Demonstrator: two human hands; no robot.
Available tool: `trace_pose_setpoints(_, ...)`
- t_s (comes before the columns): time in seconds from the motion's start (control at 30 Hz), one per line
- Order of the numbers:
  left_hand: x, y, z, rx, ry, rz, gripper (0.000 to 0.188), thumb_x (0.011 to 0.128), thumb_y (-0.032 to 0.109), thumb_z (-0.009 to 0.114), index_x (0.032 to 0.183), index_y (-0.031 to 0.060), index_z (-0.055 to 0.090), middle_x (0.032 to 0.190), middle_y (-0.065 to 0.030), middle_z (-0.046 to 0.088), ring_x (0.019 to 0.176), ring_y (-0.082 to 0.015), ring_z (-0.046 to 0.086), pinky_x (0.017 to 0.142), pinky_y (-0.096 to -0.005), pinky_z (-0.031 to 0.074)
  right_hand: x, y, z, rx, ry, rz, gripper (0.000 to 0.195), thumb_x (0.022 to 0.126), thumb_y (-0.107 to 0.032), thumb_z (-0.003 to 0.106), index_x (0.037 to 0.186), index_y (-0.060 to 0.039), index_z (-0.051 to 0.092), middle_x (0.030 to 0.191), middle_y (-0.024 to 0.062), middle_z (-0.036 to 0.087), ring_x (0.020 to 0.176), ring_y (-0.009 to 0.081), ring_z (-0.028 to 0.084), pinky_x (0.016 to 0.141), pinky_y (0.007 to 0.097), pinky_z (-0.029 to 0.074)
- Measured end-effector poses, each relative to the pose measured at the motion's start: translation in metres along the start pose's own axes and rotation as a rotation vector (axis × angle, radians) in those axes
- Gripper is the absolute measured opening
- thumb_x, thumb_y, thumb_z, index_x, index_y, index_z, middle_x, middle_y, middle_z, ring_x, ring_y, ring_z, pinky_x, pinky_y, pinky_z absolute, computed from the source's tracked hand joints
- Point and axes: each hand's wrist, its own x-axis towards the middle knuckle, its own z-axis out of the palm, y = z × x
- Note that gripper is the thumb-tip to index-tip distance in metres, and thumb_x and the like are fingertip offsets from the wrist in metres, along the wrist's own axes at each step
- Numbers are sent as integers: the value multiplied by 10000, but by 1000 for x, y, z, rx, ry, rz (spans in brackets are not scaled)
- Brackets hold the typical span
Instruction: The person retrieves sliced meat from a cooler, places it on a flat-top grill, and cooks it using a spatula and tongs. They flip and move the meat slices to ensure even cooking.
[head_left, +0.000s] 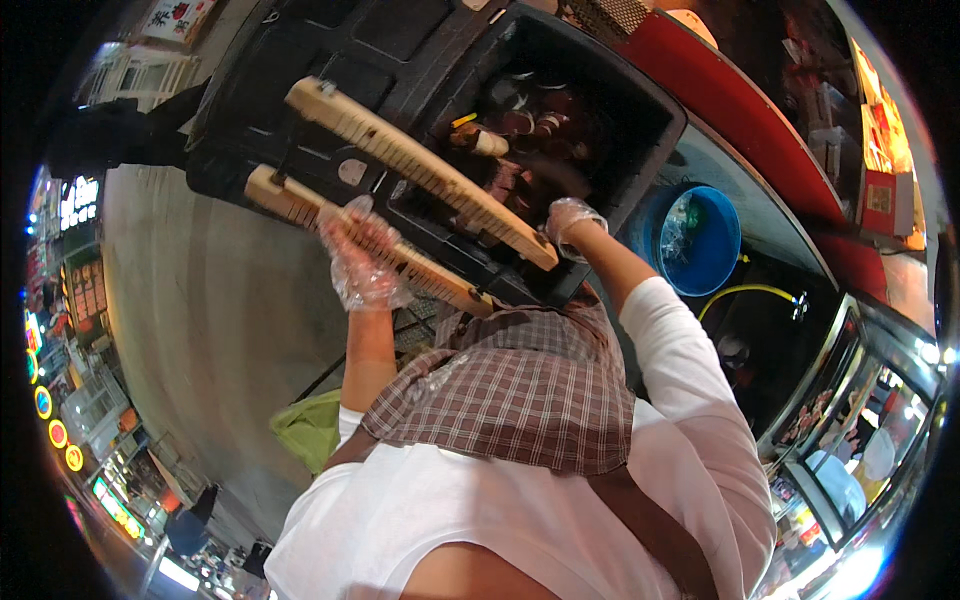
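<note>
My left hand (364, 251), in a clear plastic glove, is closed around a long pale wooden bar with a row of slots (431, 274). A second slotted wooden bar (420, 165) lies roughly parallel above it, slanting across an open black bin (637, 187). By that bar's lower right end is my right hand (574, 225), also gloved, with curled fingers; whether it grips the bar is unclear. A dark blur shows just above this hand. Inside the bin lie reddish-brown pieces (502, 180), a pale cylindrical piece (491, 143) and a small yellow item (464, 120).
A blue bucket (701, 240) with clear plastic in it stands right of the bin. Near it are a yellow hose (750, 287) and a red-edged counter (720, 82). Green cloth or a bag (307, 431) is at lower left. Glass-fronted cases stand at right.
</note>
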Motion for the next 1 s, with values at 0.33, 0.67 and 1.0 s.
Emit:
trace_pose_setpoints(0.33,-40,12,-81,59,354,233,643,747,657,561,992,71,454,680,-8,413,588,-138,411,538,-294,401,-14,-38,-38,-128,-348,81,322,711,-320,693,956,-111,679,938,92,666,848,240,641,687,402,529)
trace_pose_setpoints(0.67,-15,-21,-30,-103,356,47,486,818,580,536,928,106,540,602,8,443,503,-140,432,482,-296,410,-84,-26,-82,-75,-31,-30,332,729,-286,685,1021,-130,651,898,91,650,813,253,631,702,333,520)
trace_pose_setpoints(1.0,19,-106,14,-83,186,-393,671,711,699,555,1022,105,585,775,-9,553,714,-123,529,656,-335,461,-201,50,-84,1686,436,-175,463,779,-314,644,1118,-16,542,940,145,636,683,185,618,559,248,496)
